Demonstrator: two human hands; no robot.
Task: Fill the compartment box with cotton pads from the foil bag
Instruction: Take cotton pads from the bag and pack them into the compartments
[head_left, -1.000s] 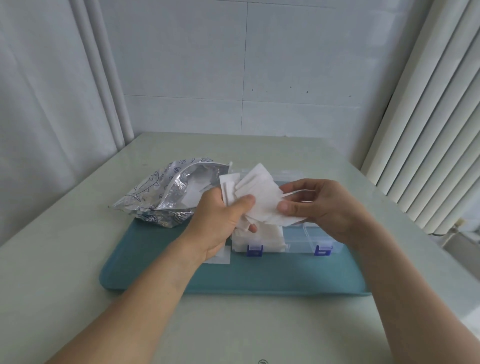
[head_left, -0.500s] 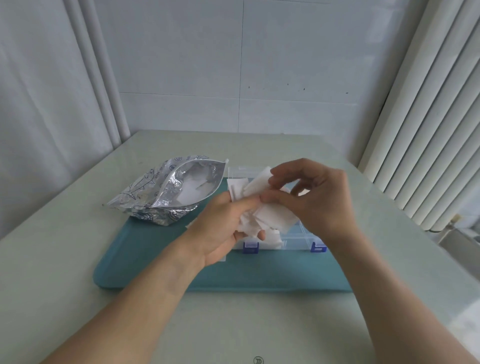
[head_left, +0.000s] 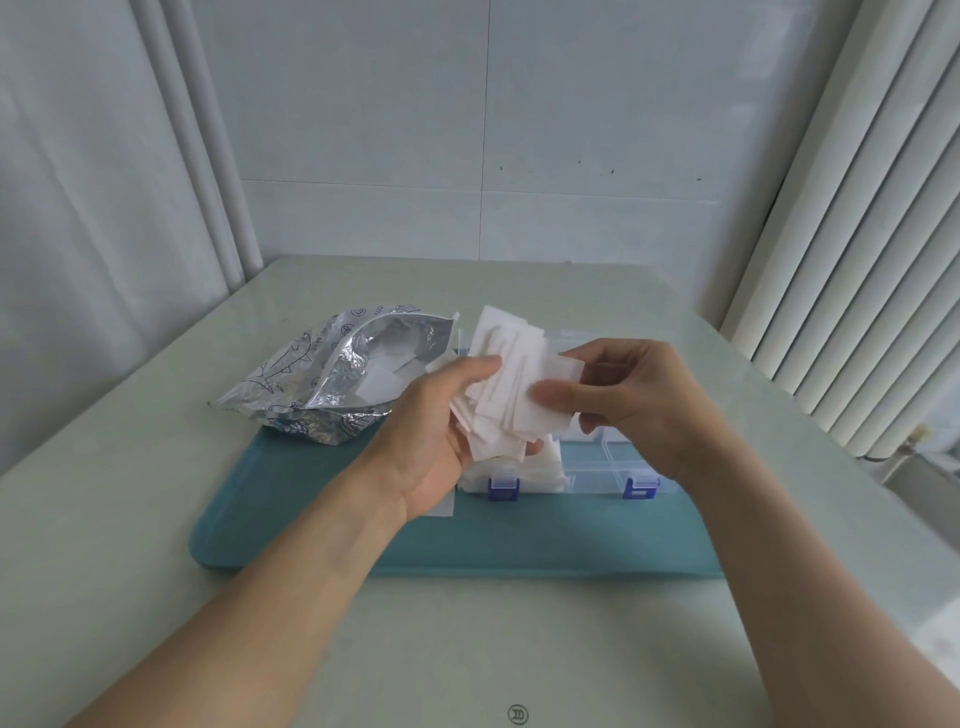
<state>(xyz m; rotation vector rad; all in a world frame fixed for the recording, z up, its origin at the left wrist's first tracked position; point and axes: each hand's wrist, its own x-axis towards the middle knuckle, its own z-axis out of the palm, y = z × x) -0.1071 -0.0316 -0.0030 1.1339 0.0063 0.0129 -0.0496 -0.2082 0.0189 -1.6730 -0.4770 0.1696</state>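
A loose bunch of white square cotton pads (head_left: 511, 382) is held in the air above the clear compartment box (head_left: 608, 462) with blue latches. My left hand (head_left: 434, 428) grips the bunch from the left, thumb on top. My right hand (head_left: 631, 397) pinches the bunch's right edge between thumb and fingers. The box's left compartments hold stacked pads (head_left: 511, 475); its right compartments look bare. The open silver foil bag (head_left: 337, 376) lies to the left with its mouth facing the box and more pads inside.
Box and bag rest on a teal tray (head_left: 519, 540) on a pale green table (head_left: 467, 649). One stray pad (head_left: 441, 506) lies on the tray under my left wrist. Walls stand behind and left, vertical blinds (head_left: 857, 260) at right.
The bunch of pads has been fanned out and turned flatter between both hands. My right hand has shifted from on top of the pads to their right edge.
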